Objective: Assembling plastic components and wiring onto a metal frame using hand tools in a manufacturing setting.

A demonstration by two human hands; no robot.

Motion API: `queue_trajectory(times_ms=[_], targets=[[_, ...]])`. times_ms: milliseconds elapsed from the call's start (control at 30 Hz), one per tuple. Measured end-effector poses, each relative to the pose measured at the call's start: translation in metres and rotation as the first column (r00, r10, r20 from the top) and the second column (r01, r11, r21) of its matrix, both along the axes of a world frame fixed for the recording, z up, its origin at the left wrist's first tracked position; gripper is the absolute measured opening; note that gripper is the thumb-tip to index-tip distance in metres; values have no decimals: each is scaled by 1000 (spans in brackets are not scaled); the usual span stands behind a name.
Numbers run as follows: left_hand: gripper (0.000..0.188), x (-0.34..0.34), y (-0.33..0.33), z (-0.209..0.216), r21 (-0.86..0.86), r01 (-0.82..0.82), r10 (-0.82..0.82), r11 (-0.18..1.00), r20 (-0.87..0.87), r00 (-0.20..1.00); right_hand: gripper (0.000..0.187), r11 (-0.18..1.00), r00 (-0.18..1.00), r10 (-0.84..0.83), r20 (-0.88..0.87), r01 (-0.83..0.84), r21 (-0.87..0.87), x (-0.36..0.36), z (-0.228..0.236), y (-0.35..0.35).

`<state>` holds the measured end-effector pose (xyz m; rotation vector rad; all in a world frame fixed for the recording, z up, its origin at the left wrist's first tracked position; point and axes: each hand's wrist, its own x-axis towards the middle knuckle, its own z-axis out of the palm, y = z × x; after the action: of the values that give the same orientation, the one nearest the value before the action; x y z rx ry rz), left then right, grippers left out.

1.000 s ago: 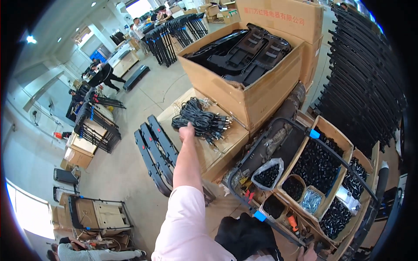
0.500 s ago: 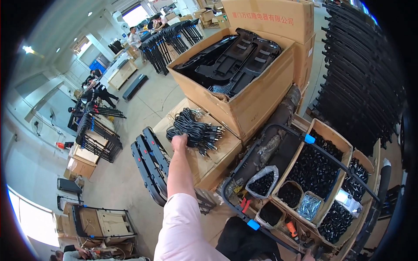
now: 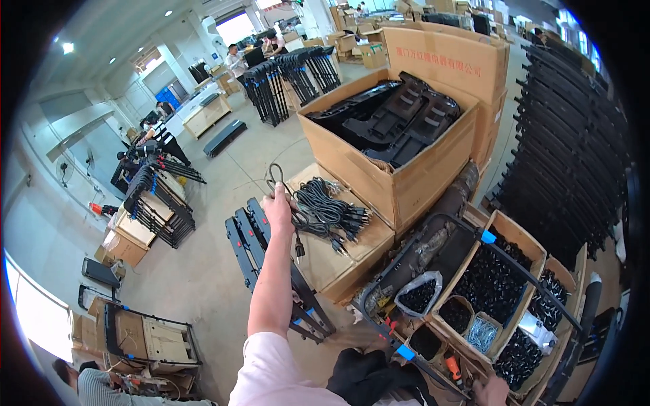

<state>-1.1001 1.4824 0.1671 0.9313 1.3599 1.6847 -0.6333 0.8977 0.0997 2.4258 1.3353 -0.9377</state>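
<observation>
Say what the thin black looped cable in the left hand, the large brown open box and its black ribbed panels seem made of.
Thin black looped cable in the left hand: probably rubbery plastic, satin; smooth curves.
Large brown open box: likely cardboard, matt; thin, plain walls.
Black ribbed panels: probably hard plastic, glossy; bright highlights.

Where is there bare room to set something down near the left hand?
The tan box top has a bare front strip, between the black cables and its near edge. Floor shows left of the black frames. Crowded: the parts trays near the right hand.
</observation>
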Motion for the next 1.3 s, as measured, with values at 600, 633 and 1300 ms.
queue_trajectory(times_ms=[600,633,1300], targets=[[31,-2,-158,114,383,706,-657,595,-274,702,59,647,527,445,-724,369,667,-202,124,268],[28,6,-177,110,272,738,-656,617,-341,674,61,587,438,529,-727,430,686,-206,124,280],[41,49,-321,-63,19,919,-582,-394,769,-265,25,-316,-125,235,-964,928,-198,-82,83,237]])
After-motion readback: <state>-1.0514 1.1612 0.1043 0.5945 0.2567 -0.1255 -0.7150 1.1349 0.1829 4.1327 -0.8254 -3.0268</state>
